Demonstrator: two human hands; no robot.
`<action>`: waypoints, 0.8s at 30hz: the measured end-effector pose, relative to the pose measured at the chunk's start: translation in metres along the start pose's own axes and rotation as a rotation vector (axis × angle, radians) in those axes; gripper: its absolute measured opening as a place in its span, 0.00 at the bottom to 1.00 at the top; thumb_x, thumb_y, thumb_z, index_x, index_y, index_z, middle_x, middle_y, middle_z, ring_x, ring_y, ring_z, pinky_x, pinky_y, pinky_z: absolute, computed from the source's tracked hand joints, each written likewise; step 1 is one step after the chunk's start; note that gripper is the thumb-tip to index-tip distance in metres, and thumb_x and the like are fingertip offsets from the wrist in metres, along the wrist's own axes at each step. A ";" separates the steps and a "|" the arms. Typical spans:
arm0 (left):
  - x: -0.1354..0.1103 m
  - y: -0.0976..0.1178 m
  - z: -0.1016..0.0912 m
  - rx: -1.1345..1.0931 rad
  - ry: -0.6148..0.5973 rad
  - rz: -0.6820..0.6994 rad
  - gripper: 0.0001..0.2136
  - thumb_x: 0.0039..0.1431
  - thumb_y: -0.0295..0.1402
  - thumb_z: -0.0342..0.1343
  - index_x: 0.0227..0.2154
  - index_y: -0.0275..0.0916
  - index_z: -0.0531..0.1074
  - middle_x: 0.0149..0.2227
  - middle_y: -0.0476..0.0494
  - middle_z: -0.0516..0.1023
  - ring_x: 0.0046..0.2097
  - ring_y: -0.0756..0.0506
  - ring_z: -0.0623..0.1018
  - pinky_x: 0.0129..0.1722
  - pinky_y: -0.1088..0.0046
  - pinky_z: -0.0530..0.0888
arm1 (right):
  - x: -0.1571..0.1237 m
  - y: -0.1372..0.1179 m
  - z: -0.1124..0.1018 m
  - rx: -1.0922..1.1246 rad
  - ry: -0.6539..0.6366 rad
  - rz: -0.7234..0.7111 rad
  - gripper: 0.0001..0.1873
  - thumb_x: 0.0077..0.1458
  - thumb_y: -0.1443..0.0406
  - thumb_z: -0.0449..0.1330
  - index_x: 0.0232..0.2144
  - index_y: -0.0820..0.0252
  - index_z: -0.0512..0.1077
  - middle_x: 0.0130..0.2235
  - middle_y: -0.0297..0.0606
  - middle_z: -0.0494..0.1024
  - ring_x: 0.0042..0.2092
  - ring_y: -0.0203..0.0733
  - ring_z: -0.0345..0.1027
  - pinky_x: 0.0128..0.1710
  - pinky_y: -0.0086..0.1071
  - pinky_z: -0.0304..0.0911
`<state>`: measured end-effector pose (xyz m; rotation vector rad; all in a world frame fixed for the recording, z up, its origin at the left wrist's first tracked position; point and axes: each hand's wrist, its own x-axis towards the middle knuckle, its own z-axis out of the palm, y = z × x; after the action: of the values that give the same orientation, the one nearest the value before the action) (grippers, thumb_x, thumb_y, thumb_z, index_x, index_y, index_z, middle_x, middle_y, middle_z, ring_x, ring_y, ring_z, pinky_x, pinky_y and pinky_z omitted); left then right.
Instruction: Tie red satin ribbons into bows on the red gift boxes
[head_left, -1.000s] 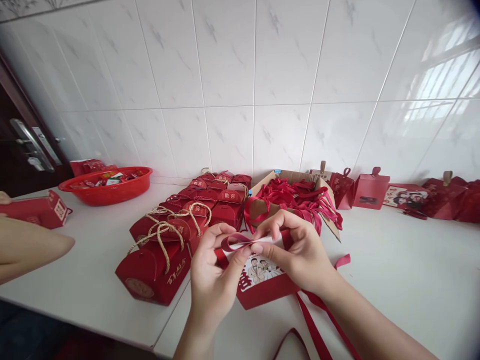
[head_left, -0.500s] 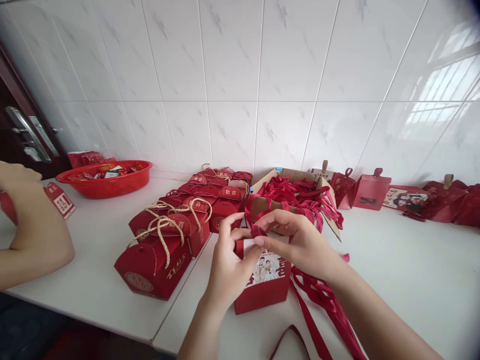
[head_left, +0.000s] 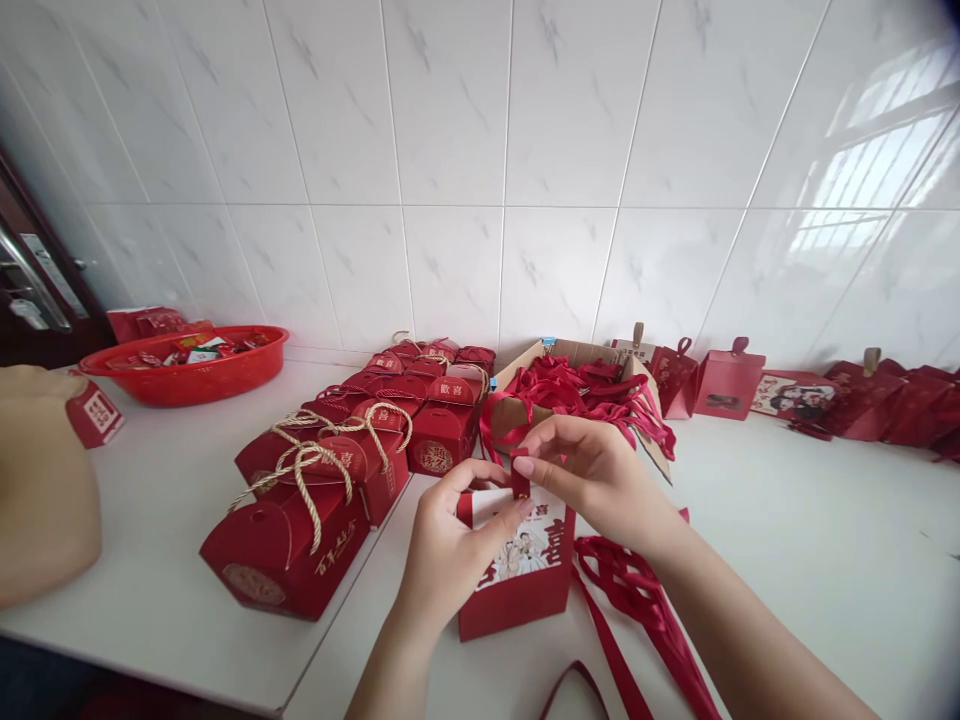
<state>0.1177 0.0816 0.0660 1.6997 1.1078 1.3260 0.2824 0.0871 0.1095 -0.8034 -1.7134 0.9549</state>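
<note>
A red gift box with a white panel showing a printed couple stands on the table in front of me. My left hand grips its top edge, thumb on the printed face and fingers behind. Between the thumb and fingers of my right hand is a short red strap that stands up from the box top. My right fingertips are partly hidden. Loose red ribbons lie just right of the box, below my right forearm.
Several red boxes tied with gold cord stand left of centre. Behind my hands is a cardboard box of red ribbons. A red basin holds small packets. Another person's arm reaches in at left. Red bags line the wall.
The strap now stands more upright in my right fingers, and more of the box's printed panel shows. The view has turned slightly right; the other person's arm sits farther left.
</note>
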 end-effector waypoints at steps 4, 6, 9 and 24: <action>0.003 -0.002 0.001 -0.106 0.044 -0.091 0.14 0.47 0.37 0.66 0.36 0.40 0.74 0.35 0.48 0.76 0.39 0.46 0.77 0.38 0.74 0.73 | -0.001 -0.003 -0.003 -0.040 0.003 -0.019 0.04 0.56 0.65 0.60 0.31 0.60 0.70 0.32 0.36 0.74 0.33 0.36 0.68 0.33 0.31 0.66; 0.003 -0.003 0.000 -0.156 0.008 -0.133 0.14 0.46 0.37 0.67 0.37 0.40 0.75 0.34 0.48 0.77 0.38 0.46 0.77 0.36 0.74 0.73 | -0.001 -0.005 -0.005 -0.083 -0.006 -0.021 0.04 0.56 0.66 0.60 0.30 0.61 0.69 0.31 0.35 0.73 0.33 0.35 0.68 0.32 0.30 0.65; 0.004 -0.004 0.000 -0.166 -0.064 -0.102 0.09 0.47 0.36 0.66 0.31 0.40 0.77 0.34 0.47 0.78 0.38 0.46 0.78 0.39 0.74 0.73 | 0.000 -0.006 -0.007 -0.120 -0.015 -0.020 0.04 0.56 0.67 0.59 0.29 0.61 0.68 0.30 0.34 0.73 0.31 0.34 0.67 0.30 0.28 0.63; 0.004 -0.003 0.003 -0.196 -0.095 -0.047 0.04 0.49 0.33 0.66 0.30 0.42 0.81 0.39 0.46 0.79 0.46 0.44 0.76 0.44 0.75 0.73 | -0.003 -0.003 -0.004 -0.159 -0.061 -0.103 0.03 0.57 0.69 0.58 0.31 0.59 0.67 0.30 0.32 0.72 0.31 0.32 0.66 0.30 0.27 0.62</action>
<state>0.1200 0.0867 0.0644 1.5664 0.9262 1.2680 0.2866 0.0835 0.1119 -0.7866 -1.8836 0.7874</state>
